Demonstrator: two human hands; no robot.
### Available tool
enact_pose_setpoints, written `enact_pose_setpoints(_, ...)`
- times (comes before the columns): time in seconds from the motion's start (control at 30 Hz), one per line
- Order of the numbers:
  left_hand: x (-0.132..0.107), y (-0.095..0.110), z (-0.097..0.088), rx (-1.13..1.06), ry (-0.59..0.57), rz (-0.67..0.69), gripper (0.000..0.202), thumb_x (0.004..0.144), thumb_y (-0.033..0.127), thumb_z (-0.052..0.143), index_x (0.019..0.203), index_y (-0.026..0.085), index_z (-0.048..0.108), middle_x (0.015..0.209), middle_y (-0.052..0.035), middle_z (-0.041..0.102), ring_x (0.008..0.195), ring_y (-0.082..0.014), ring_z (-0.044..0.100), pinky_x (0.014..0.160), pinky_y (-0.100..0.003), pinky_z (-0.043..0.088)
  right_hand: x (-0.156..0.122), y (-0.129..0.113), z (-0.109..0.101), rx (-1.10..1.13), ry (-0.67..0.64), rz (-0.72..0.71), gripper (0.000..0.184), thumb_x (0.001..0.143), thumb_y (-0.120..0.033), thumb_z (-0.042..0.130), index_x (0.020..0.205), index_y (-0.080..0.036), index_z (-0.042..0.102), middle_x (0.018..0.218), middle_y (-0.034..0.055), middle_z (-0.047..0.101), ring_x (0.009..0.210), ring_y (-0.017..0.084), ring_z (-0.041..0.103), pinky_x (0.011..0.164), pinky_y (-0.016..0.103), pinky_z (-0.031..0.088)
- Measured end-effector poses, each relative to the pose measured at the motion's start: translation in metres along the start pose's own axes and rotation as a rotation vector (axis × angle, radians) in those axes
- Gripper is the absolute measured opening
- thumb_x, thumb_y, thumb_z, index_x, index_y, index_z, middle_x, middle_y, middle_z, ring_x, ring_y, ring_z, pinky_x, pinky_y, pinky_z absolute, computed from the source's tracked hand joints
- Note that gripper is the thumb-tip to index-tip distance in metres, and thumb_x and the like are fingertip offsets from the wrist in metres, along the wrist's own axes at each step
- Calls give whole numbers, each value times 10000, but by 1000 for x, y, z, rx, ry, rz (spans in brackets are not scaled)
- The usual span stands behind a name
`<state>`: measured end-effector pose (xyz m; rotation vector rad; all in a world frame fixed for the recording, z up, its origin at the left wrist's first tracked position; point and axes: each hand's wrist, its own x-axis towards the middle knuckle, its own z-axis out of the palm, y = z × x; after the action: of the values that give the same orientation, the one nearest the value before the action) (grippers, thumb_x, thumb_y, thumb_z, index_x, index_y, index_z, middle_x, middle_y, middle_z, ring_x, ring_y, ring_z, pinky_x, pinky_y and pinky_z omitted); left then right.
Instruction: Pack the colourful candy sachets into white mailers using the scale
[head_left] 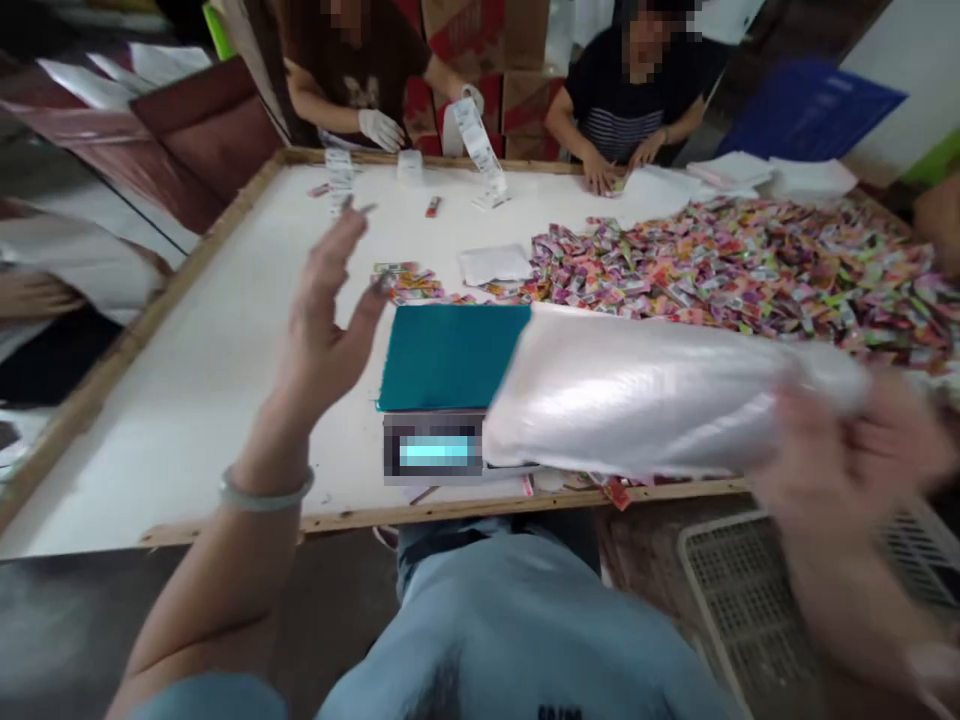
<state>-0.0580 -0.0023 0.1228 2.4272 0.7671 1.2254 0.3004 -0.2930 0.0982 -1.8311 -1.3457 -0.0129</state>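
Observation:
My right hand point(832, 440), blurred by motion, grips one end of a filled white plastic mailing bag point(645, 390). The bag's other end reaches over the right part of a weighing scale point(454, 355) with a teal platform and a lit display, whose digits I cannot read. My left hand point(330, 300) is raised to the left of the scale, thumb and fingers apart, holding nothing. Small colourful wrapped packets point(409, 282) lie just behind the scale, beside a flat white packet point(495, 264).
A large heap of small packets point(720, 270) covers the table's right side. Across the white table point(202, 370), a gloved person point(382, 130) holds a label strip point(476, 140); another person point(634, 120) handles a packet. A plastic crate point(739, 590) stands below on the right.

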Motion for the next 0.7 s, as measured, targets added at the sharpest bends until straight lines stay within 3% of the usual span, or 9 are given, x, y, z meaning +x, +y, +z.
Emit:
enact_pose_setpoints(0.1,-11,-9,19,35,-147,2,583,1058,538,417,1621,413,330,1719,80,335,1585,-355,311,1296,-628,301,47,-59,94,181,225,-101,422,1047,-578,414,973,-227,636,780,30,585,796,187,620,759,355,569)
enact_pose_setpoints(0.17,-20,-19,32,128,-306,-119,634,1063,569,337,1611,259,411,1705,-66,370,1583,-388,312,1290,-655,266,58,-69,147,232,135,-184,449,1064,-565,375,887,-216,596,778,33,604,787,181,618,770,357,568)
enact_pose_setpoints(0.2,-25,-25,39,175,-361,-179,664,1064,579,301,1594,208,447,1687,-114,396,1577,-399,324,1287,-659,259,56,-62,165,219,79,-243,422,1069,-531,381,917,-209,607,881,58,659,884,197,651,840,382,575)
enact_pose_setpoints(0.27,-35,-36,49,239,-396,-234,696,1058,596,265,1569,179,487,1648,-148,450,1562,-397,357,1282,-644,274,35,-27,184,75,100,-308,371,1061,-478,400,1103,-200,642,1204,125,677,1220,264,616,1049,497,522)
enact_pose_setpoints(0.3,-39,-40,52,254,-385,-225,695,1053,604,271,1566,190,494,1635,-144,469,1556,-387,374,1280,-631,288,20,-2,187,-56,155,-293,399,1044,-485,428,1242,-203,630,1343,148,626,1381,309,512,1132,582,450)
enact_pose_setpoints(0.37,-45,-46,56,267,-354,-192,660,1055,598,285,1569,240,491,1622,-122,493,1549,-365,396,1277,-620,306,-8,54,186,-386,171,-134,639,954,-660,516,1426,-236,588,1581,179,433,1569,452,187,1159,782,271)
enact_pose_setpoints(0.47,-48,-51,55,248,-316,-177,559,1057,542,333,1595,418,417,1622,-28,506,1540,-336,424,1263,-638,335,-17,132,185,-682,-82,143,836,802,-780,644,1490,-308,587,1708,146,232,1562,569,13,1108,881,142)
enact_pose_setpoints(0.57,-49,-56,53,209,-302,-212,575,1016,499,391,1551,673,274,1642,199,418,1539,-300,435,1281,-620,346,25,189,190,-832,-219,313,927,770,-796,674,1544,-304,532,1741,150,128,1537,615,24,1074,903,117)
enact_pose_setpoints(0.7,-59,-71,44,229,-336,-334,633,875,585,429,1463,775,294,1580,405,307,1538,-335,421,1317,-504,293,114,240,198,-905,-163,426,935,838,-798,592,1584,-248,472,1745,199,29,1529,612,42,1044,915,102)
